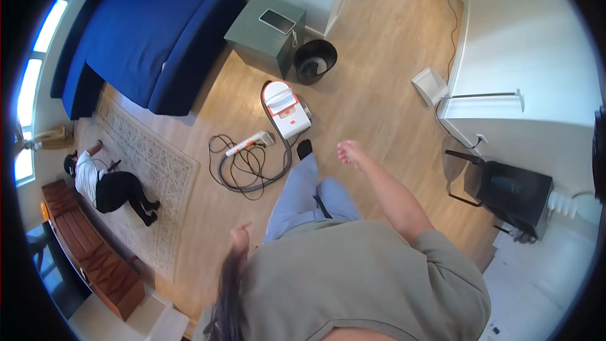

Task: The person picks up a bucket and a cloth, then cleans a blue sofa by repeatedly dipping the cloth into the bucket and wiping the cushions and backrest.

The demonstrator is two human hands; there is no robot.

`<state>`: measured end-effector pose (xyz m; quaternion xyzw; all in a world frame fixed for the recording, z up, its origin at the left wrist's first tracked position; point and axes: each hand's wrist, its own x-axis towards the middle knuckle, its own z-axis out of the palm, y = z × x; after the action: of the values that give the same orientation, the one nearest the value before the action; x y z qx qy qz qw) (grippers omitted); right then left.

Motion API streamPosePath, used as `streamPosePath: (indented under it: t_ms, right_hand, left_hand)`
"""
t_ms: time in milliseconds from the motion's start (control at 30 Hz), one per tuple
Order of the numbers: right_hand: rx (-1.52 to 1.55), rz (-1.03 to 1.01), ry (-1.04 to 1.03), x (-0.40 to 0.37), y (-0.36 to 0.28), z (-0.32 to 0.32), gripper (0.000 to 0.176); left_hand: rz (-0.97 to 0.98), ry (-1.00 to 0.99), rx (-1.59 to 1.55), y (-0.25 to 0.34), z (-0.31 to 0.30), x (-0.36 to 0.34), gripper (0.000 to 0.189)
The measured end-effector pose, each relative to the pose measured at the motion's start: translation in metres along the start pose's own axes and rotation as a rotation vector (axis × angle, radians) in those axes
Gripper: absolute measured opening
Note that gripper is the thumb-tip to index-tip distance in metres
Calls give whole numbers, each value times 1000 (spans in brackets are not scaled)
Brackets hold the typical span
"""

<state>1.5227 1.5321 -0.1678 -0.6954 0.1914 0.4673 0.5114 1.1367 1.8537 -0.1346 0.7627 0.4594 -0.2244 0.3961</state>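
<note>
My right hand (349, 153) is held out ahead over the wooden floor, its fingers curled together with nothing visible in them. Low beside my left leg is my left hand (240, 236), with a finger stretched out and nothing in its grasp. In front of my feet stands a white and orange portable spot cleaner (291, 120), touched by neither hand. Its dark hose (260, 187) loops across the floor to the left. The white hand nozzle (251, 142) lies there among coils of black power cord (235, 159).
A green-grey cabinet (255, 31) with a phone (277, 21) on top stands beside a black bin (323, 53). A blue sofa (142, 31) is at the back left. Another person (107, 183) bends over a patterned rug (165, 180). A long-handled dustpan (431, 86) stands at the right wall.
</note>
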Motion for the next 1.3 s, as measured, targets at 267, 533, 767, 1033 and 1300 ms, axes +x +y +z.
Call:
streamPosePath:
  t_ms: [267, 533, 767, 1033, 1300]
  right_hand:
    - [476, 207, 71, 198, -74, -13, 35]
    - [660, 368, 186, 408, -103, 2, 97]
    - [619, 282, 206, 454, -99, -27, 34]
    - [192, 28, 222, 384, -149, -56, 38]
    - [-318, -149, 217, 182, -207, -74, 19]
  left_hand:
    - [33, 85, -648, 193, -12, 76, 44]
    - [-675, 12, -797, 181, 85, 23, 57]
    - [-1018, -56, -879, 215, 145, -36, 58]
    - [-754, 26, -1088, 235, 156, -31, 56]
    - [-490, 98, -1154, 237, 134, -10, 54]
